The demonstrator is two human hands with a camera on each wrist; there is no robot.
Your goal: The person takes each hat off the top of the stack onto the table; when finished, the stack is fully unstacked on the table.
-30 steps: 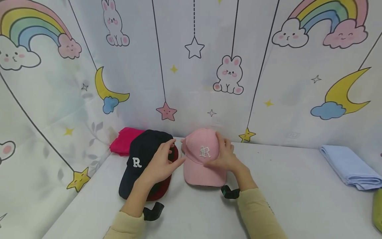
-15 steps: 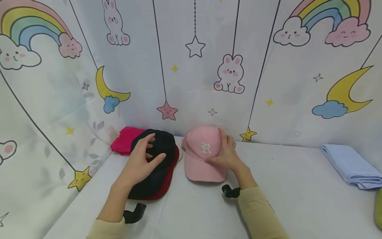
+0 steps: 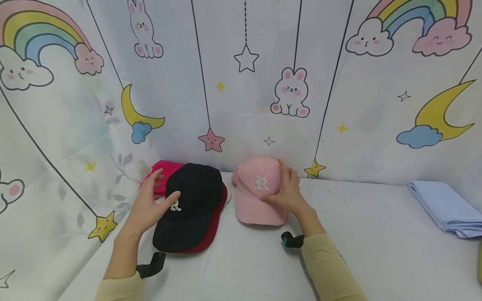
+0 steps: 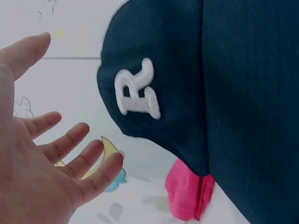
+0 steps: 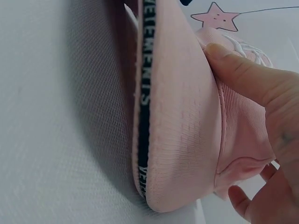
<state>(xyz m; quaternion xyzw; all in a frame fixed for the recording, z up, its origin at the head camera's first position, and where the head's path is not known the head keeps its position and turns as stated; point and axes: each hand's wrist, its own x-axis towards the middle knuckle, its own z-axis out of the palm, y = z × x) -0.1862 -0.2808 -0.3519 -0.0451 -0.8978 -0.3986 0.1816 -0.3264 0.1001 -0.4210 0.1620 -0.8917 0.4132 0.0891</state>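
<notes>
Two baseball caps are already together at your eleven o'clock, the black cap (image 3: 193, 198) over the red cap (image 3: 217, 219); the pink cap (image 3: 252, 196), at twelve, remains separate. Your right grip (image 3: 289, 194) pinches it; your left grip (image 3: 146, 211) is spread, holding nothing.

Dark red cap (image 3: 216, 229) mostly hidden by black fabric cap (image 3: 196, 196); only strip along side and brim shows. Bright pink cloth item (image 3: 170, 168) partly covered by black cap and left hand (image 3: 146, 209); full shape cannot be told. Left thumb overlaps raised white letter R (image 3: 175, 206). Black cap cut off by left wrist view's edge. Light blue folded cloth (image 3: 444, 207) and green object (image 3: 480, 263) cut off at head view's right edge; latter unidentifiable.
</notes>
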